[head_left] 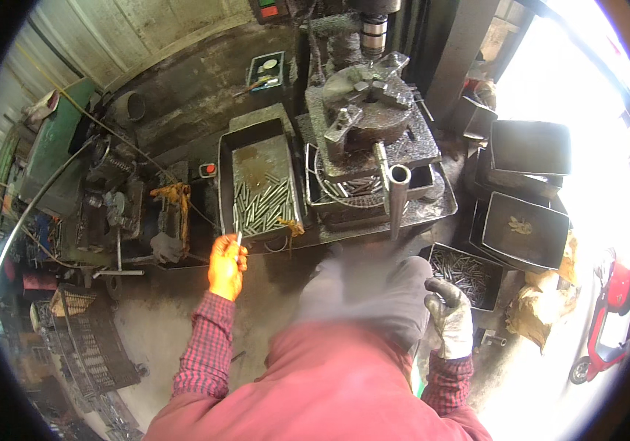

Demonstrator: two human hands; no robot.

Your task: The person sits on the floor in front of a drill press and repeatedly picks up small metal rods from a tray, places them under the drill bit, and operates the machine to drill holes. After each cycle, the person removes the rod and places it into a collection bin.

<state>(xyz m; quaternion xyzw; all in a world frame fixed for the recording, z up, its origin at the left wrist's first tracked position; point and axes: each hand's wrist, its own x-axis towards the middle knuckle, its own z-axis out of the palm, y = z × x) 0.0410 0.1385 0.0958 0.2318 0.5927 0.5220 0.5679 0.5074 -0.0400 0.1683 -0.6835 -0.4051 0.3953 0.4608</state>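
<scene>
My left hand (226,266), in an orange glove, is closed around a short metal pin (239,239) whose end sticks up past the fingers. It is at the near left corner of a metal tray (224,169). Inside that tray lies a heap of similar steel pins (265,204). Over on the right, my right hand (449,317) wears a whitish glove with dark fingertips. Its fingers are bent but apart, and nothing shows between them. Just beyond it sits a dark bin (493,298) of loose metal pins (460,273).
A greasy machine fixture (374,121) with clamps stands ahead, a pipe-like handle (398,195) jutting toward me. Stacked metal bins (528,234) rise at the right, near a yellowish sack (539,312). A red scooter (613,309) is farther right. Machinery (112,202) fills the left.
</scene>
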